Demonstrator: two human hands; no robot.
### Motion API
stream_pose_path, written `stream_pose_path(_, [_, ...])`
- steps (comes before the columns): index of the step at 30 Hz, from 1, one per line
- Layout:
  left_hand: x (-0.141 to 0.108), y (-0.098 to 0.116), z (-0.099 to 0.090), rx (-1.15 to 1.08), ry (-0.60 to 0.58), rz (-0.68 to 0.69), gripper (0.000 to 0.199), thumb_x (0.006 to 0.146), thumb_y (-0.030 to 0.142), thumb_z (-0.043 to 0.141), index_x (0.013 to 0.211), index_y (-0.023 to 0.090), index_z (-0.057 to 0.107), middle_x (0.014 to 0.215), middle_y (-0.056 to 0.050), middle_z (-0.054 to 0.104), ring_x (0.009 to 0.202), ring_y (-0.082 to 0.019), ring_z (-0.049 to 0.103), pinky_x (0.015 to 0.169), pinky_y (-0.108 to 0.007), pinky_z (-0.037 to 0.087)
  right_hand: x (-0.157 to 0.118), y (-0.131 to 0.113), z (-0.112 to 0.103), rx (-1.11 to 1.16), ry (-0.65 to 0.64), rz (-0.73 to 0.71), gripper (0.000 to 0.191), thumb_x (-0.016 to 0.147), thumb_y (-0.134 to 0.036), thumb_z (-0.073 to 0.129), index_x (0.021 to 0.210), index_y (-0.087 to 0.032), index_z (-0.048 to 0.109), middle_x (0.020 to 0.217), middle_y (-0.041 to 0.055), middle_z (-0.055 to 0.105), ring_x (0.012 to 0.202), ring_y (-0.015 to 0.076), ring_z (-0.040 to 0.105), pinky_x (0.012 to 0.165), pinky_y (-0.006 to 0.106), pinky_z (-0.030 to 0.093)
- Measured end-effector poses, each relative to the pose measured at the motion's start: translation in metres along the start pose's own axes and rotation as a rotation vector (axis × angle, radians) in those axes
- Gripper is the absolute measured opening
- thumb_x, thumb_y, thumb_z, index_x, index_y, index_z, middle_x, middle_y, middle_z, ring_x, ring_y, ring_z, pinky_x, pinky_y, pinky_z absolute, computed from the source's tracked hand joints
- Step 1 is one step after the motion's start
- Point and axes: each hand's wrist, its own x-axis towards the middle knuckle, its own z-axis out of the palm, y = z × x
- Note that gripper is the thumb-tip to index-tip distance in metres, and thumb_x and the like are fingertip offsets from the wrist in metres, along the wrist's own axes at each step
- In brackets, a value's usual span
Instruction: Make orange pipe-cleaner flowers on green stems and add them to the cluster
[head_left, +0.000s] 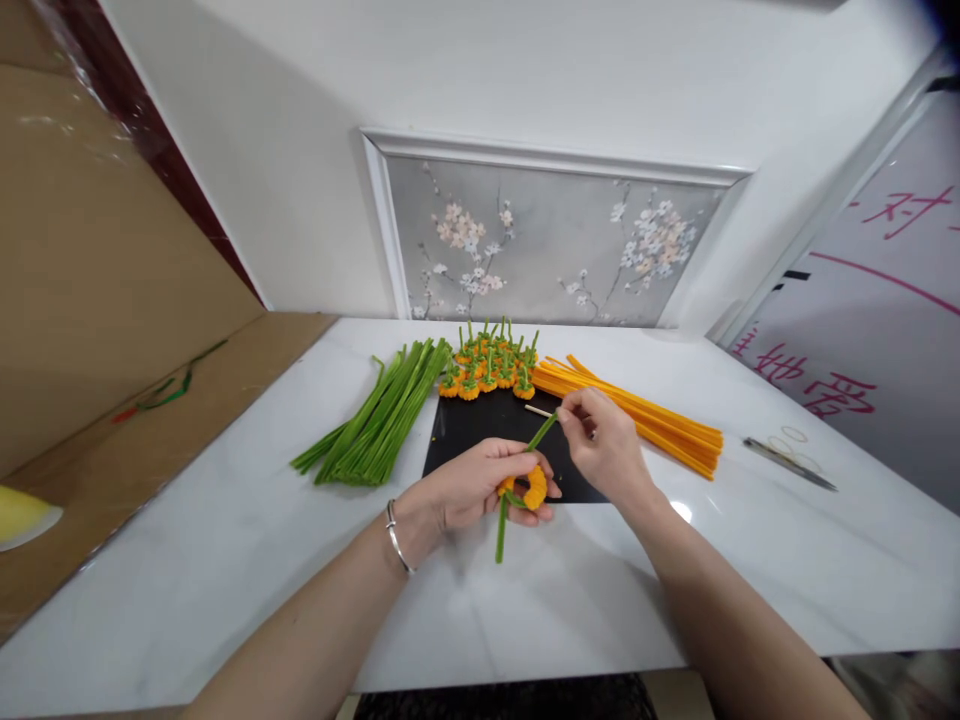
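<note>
My left hand [480, 482] is closed on an orange pipe-cleaner ring [535, 488], coiled thick with a gap in its curve. A green pipe cleaner [501, 530] passes through the ring; one end hangs down below it, the other slants up to the right. That upper end is pinched between the thumb and fingers of my right hand [600, 435]. Under both hands lies a black mat [469, 430]. A thin pale stick [538, 410] shows beside my right fingertips, its far part hidden by the hand.
Finished orange pieces with green stems [487, 365] stand grouped at the mat's back. A bundle of green pipe cleaners [375, 425] lies left, orange pipe cleaners [660, 415] right. Scissors [791, 463] rest at far right. Cardboard [112, 270] borders the white table [247, 560] on the left.
</note>
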Motion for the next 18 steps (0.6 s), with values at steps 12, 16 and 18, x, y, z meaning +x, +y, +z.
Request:
stream_pose_path(12, [0.001,0.000,-0.010,0.304,0.143,0.177,0.025,0.083,0.039,0.060,0.090,0.017,0.050,0.078,0.001,0.055,0.052,-0.005,0.040,0.044,-0.018,0.023,0.005,0.005,-0.018,-0.134,-0.123,-0.297,0.030,0.087,-0.014,0.047,0.113,-0.022,0.059,0.127,0.0110,0.058,0.118,0.0267,0.052,0.090,0.044,0.045])
stream_pose_path(16, [0.001,0.002,-0.009,0.628,0.265,0.310,0.034,0.069,0.033,0.072,0.095,0.016,0.057,0.077,0.002,0.054,0.065,-0.011,0.046,0.055,-0.022,0.036,0.001,-0.007,-0.012,-0.228,-0.256,-0.432,0.022,0.091,-0.018,0.050,0.107,-0.022,0.065,0.105,0.0079,0.070,0.101,0.0231,0.061,0.089,0.041,0.043])
stream_pose_path(18, [0.002,0.001,-0.008,0.698,0.279,0.349,0.033,0.070,0.033,0.071,0.097,0.016,0.059,0.077,0.002,0.055,0.068,-0.013,0.047,0.058,-0.023,0.037,0.000,-0.007,-0.009,-0.256,-0.275,-0.426,0.018,0.093,-0.021,0.050,0.101,-0.020,0.067,0.085,0.0054,0.071,0.080,0.0188,0.064,0.078,0.035,0.043])
